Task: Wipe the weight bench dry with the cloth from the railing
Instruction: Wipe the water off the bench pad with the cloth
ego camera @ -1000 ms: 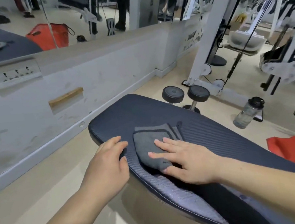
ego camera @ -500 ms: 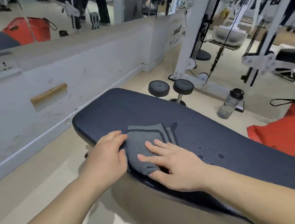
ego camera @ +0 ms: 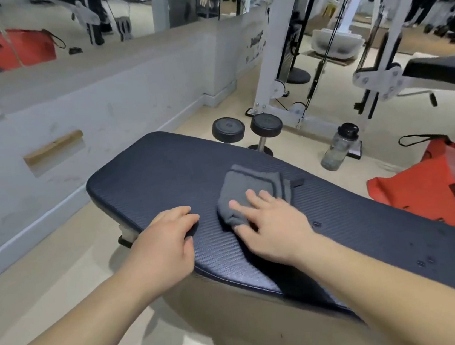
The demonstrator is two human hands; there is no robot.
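Note:
A dark blue padded weight bench [ego camera: 163,168] runs from the middle left to the lower right of the head view. A folded grey cloth [ego camera: 248,188] lies on its pad. My right hand [ego camera: 273,227] presses flat on the near part of the cloth, fingers spread. My left hand [ego camera: 163,243] rests on the bench's near edge, a little left of the cloth, fingers curled over the pad. A few water drops [ego camera: 425,261] sit on the pad toward the right.
Two black dumbbells [ego camera: 246,128] and a clear water bottle [ego camera: 339,145] stand on the floor behind the bench. A red bag [ego camera: 434,184] lies at the right. A white cable machine frame [ego camera: 274,74] stands behind. A low white wall [ego camera: 69,105] with mirrors runs along the left.
My right hand has slid the cloth to the right along the pad, away from my left hand. The left hand has stayed on the bench edge.

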